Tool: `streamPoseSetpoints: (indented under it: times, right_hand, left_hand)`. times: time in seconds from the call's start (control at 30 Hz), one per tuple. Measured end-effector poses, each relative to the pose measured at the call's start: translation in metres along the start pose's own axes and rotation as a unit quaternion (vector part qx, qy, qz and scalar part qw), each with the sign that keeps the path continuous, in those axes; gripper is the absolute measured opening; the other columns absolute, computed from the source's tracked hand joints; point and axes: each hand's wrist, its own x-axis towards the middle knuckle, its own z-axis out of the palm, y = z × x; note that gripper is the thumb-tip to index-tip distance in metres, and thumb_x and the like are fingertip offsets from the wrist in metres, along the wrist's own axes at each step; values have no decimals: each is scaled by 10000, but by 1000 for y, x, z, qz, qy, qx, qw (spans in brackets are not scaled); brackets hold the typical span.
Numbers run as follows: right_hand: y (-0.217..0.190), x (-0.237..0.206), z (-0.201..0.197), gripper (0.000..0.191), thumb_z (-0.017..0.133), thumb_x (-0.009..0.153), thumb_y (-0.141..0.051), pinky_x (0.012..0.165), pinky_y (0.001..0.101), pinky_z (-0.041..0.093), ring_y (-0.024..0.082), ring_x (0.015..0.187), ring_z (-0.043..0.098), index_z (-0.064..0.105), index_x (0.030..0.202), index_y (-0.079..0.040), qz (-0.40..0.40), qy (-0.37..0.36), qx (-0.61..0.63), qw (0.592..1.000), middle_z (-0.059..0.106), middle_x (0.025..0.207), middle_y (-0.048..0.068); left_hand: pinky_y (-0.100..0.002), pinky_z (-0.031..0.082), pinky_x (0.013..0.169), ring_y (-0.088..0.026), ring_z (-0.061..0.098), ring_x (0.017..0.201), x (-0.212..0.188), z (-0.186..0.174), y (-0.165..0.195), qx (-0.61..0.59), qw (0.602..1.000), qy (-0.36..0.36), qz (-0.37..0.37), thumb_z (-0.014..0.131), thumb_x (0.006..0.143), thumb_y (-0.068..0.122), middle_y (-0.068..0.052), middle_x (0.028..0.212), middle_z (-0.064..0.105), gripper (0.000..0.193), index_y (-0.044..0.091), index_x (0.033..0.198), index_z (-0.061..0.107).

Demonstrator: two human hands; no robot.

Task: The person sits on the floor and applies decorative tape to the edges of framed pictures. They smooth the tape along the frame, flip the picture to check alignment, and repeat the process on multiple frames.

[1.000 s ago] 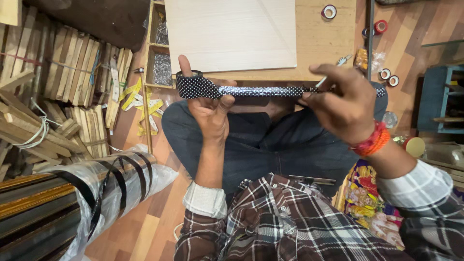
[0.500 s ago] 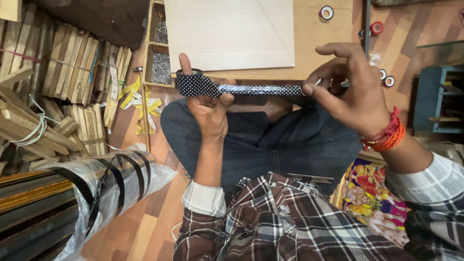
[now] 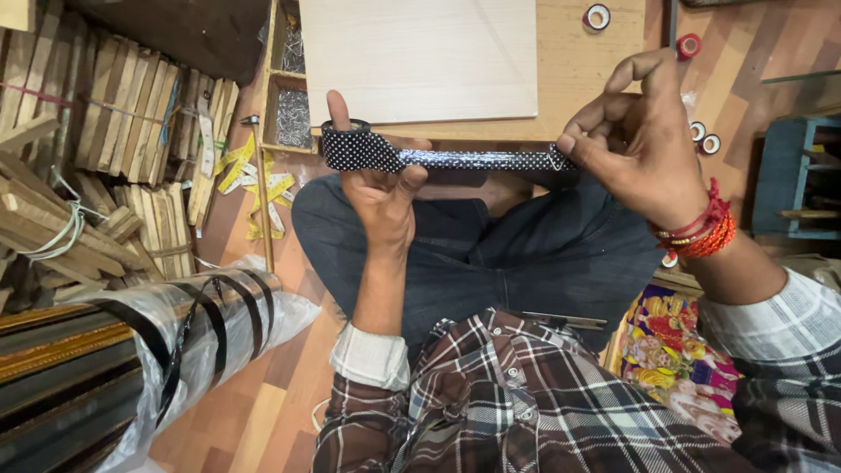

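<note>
My left hand [image 3: 378, 188] holds a roll of black tape with white dots [image 3: 350, 147], the index finger pushed up through its core. A length of the dotted tape [image 3: 477, 159] runs level from the roll to my right hand [image 3: 638, 144], which pinches its free end between thumb and fingers. Red thread bands circle my right wrist. Both hands hover over my crossed legs in dark jeans, just in front of a pale wooden board [image 3: 419, 58] lying on a low wooden table [image 3: 578, 79].
Bundles of wooden strips [image 3: 114, 149] are stacked at the left. Plastic-wrapped frame mouldings [image 3: 131, 350] lie at the lower left. A box of nails [image 3: 293, 116] sits beside the board. Small tape rolls [image 3: 597, 16] lie on the table and floor. A blue shelf [image 3: 802, 175] stands at the right.
My right hand has risen and opened its outer fingers while still pinching the tape end. The tape stays stretched; my left hand has barely moved.
</note>
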Motion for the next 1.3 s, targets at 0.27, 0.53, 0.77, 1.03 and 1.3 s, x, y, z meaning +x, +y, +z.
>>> streamPoseSetpoints:
  times: [0.27, 0.53, 0.77, 1.03, 1.3]
  right_hand:
    - [-47, -2, 6, 220, 815, 856, -64, 715, 337, 504, 240, 850, 692, 692, 1027, 0, -197, 44, -301, 932, 730, 1047, 131]
    - [-42, -4, 7, 270, 798, 840, -92, 940, 415, 541, 317, 1117, 673, 706, 1085, -26, -164, -28, -277, 946, 706, 1245, 101]
    - [-40, -5, 0, 277, 845, 869, -179, 865, 363, 580, 259, 1087, 705, 688, 1027, -14, -115, -46, -302, 945, 684, 1313, 104]
    - [-67, 27, 40, 271, 831, 728, -66, 855, 375, 591, 263, 1183, 690, 706, 967, -45, -202, -99, -294, 929, 500, 1571, 134]
    - [-84, 42, 79, 428, 836, 783, -184, 694, 440, 558, 343, 898, 699, 672, 1166, -83, -225, -109, -323, 913, 645, 1404, 170]
  left_hand:
    - [-273, 588, 926, -163, 726, 951, 2, 1, 2, 11, 1000, 1, -1, 934, 801, 122, 5, 935, 682, 1241, 86, 1698, 77]
    - [-230, 561, 870, -138, 704, 891, 0, 3, 0, 19, 1000, 17, 10, 952, 798, 137, 45, 894, 589, 1244, 66, 1714, 113]
    - [-224, 557, 874, -136, 709, 902, -2, 2, -1, 22, 1000, 20, 8, 951, 791, 143, 40, 950, 610, 1240, 77, 1707, 119]
    - [-280, 573, 939, -167, 715, 976, -4, 1, -2, 8, 1000, 8, -3, 924, 807, 106, -11, 988, 693, 1226, 100, 1717, 103]
    - [-197, 522, 883, -67, 586, 962, 0, 1, 2, -9, 1000, -10, 24, 940, 824, 91, -53, 1383, 573, 1195, 122, 1714, 143]
